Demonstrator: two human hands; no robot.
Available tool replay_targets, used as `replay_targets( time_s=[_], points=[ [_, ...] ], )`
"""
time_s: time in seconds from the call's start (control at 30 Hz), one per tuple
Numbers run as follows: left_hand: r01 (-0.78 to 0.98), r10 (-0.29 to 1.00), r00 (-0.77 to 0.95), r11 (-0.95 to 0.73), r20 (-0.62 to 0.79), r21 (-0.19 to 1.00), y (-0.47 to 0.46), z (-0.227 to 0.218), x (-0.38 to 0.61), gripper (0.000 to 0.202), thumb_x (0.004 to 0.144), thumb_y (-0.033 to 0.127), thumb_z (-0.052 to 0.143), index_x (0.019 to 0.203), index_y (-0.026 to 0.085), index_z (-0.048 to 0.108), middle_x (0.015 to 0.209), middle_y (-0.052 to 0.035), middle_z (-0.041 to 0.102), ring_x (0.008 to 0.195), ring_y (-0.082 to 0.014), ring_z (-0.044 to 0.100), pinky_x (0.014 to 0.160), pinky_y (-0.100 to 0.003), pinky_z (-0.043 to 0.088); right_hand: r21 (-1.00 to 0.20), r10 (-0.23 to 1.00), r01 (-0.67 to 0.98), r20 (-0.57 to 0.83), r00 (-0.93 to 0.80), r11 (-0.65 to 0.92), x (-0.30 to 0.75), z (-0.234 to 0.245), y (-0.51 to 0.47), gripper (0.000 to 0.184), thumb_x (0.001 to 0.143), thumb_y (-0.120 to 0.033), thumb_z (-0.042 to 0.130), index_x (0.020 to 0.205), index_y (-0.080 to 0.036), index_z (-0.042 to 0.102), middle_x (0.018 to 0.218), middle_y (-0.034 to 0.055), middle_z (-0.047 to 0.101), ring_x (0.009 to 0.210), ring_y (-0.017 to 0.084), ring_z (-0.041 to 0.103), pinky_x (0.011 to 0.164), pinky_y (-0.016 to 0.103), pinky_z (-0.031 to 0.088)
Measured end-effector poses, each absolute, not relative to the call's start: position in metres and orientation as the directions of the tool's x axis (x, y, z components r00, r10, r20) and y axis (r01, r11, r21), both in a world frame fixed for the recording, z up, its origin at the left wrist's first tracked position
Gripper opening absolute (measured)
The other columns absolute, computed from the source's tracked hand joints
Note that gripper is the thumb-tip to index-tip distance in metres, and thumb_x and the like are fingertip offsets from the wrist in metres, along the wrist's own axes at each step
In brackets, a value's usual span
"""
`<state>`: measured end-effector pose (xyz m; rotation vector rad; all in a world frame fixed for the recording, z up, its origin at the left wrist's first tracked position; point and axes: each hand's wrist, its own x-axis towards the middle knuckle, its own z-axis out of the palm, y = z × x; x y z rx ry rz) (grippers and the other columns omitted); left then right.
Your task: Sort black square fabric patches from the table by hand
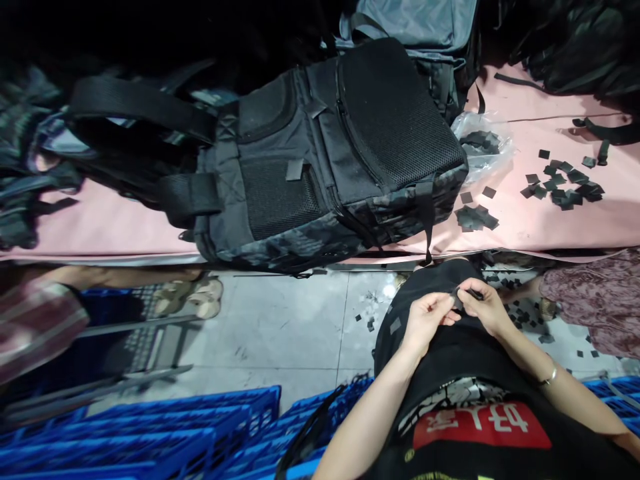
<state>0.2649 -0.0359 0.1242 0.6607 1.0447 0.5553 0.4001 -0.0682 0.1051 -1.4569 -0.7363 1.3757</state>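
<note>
My left hand (425, 319) and my right hand (484, 305) meet over my lap, above my black shirt (465, 373). Both pinch a small dark strip piece (463, 295) between thumb and fingers. A thin bracelet (549, 377) sits on my right wrist. Just beyond my hands, a large black backpack (325, 160) lies on its side on the pink table (525, 227), its straps pointing left. Several small dark square patches (560, 183) are scattered over the table's right part, and more lie on the floor near my knees.
A clear plastic bag (483, 143) holding dark patches lies beside the backpack. More dark bags (580, 47) are piled at the back. Blue plastic crates (165, 433) stand at the lower left. Another person's sandalled foot (193, 297) is at the left, and floral cloth (595, 300) at the right.
</note>
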Motion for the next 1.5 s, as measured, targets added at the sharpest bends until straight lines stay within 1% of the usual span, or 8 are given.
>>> replay_targets(
  time_s=[0.13,0.23,0.4,0.53,0.7,1.0,1.3,1.5],
  points=[
    [-0.128,0.758,0.359,0.617,-0.544,0.776,-0.039,0.123,0.264,0.035,0.062,0.037,0.073,0.087,0.014,0.062,0.065,0.0005,0.061,0.057,-0.0092,0.058,0.055,-0.021,0.047,-0.942,0.923,0.0,-0.328,0.202,-0.334,0.403,0.102,-0.07,0.032,0.077,-0.047,0.058,0.065,-0.017,0.053,0.053,-0.0046,0.039,0.044,0.007,0.034,0.041,0.02,0.027],
    [-0.12,0.821,0.347,0.518,-0.453,0.847,-0.036,0.123,0.265,0.03,0.059,0.03,0.076,0.081,0.014,0.062,0.062,0.0027,0.059,0.054,-0.0069,0.054,0.055,-0.02,0.046,-0.948,0.948,0.142,-0.258,0.188,-0.286,0.403,0.106,-0.072,0.034,0.081,-0.045,0.054,0.061,-0.017,0.053,0.056,-0.0024,0.044,0.053,0.01,0.041,0.05,0.022,0.034],
    [-0.1,0.798,0.361,0.548,-0.483,0.83,-0.033,0.124,0.264,0.03,0.064,0.037,0.071,0.082,0.014,0.064,0.059,0.001,0.059,0.054,-0.0094,0.056,0.054,-0.022,0.046,-0.946,0.954,0.196,-0.219,0.205,-0.259,0.403,0.111,-0.071,0.04,0.081,-0.046,0.053,0.053,-0.017,0.049,0.052,-0.0024,0.041,0.053,0.011,0.04,0.053,0.023,0.033],
    [-0.092,0.8,0.334,0.553,-0.498,0.828,-0.032,0.12,0.262,0.029,0.066,0.041,0.069,0.07,0.014,0.06,0.052,0.0026,0.055,0.045,-0.0067,0.049,0.048,-0.02,0.04,-0.939,0.932,-0.019,-0.344,0.114,-0.344,0.402,0.111,-0.07,0.048,0.074,-0.054,0.059,0.048,-0.018,0.041,0.045,-0.0042,0.034,0.043,0.008,0.032,0.041,0.021,0.025],
    [-0.15,0.828,0.271,0.541,-0.491,0.828,-0.027,0.112,0.266,0.042,0.071,0.049,0.061,0.053,0.016,0.043,0.043,0.0068,0.038,0.037,-0.0036,0.033,0.04,-0.019,0.027,-0.754,0.849,-0.452,-0.528,-0.015,-0.477,0.405,0.106,-0.07,0.049,0.073,-0.06,0.058,0.054,-0.018,0.039,0.043,-0.0085,0.027,0.034,0.003,0.02,0.033,0.018,0.012],
    [0.011,0.909,0.239,0.35,-0.342,0.937,-0.025,0.11,0.284,0.03,0.074,0.042,0.06,0.062,0.016,0.052,0.051,0.0051,0.045,0.047,-0.0071,0.041,0.049,-0.021,0.034,-0.799,0.814,-0.254,-0.577,0.068,-0.545,0.41,0.111,-0.075,0.036,0.064,-0.047,0.071,0.068,-0.016,0.053,0.049,-0.0085,0.034,0.037,0.002,0.024,0.033,0.014,0.017],
    [0.111,0.945,0.186,0.251,-0.268,0.962,-0.031,0.103,0.284,0.024,0.075,0.04,0.059,0.068,0.017,0.059,0.06,0.0022,0.051,0.056,-0.0095,0.045,0.056,-0.021,0.038,-0.771,0.833,-0.362,-0.553,-0.027,-0.524,0.406,0.104,-0.071,0.041,0.065,-0.048,0.071,0.063,-0.016,0.045,0.046,-0.0102,0.031,0.036,0.001,0.022,0.035,0.015,0.016],
    [-0.115,0.92,-0.013,0.388,-0.392,0.914,-0.01,0.091,0.264,0.027,0.069,0.041,0.064,0.065,0.016,0.055,0.056,0.0041,0.052,0.049,-0.0066,0.045,0.05,-0.019,0.037,-0.64,0.81,-0.555,-0.576,-0.111,-0.532,0.421,0.103,-0.071,0.039,0.069,-0.044,0.07,0.063,-0.017,0.043,0.049,-0.0096,0.028,0.038,0.001,0.02,0.035,0.014,0.013]
  ],
)
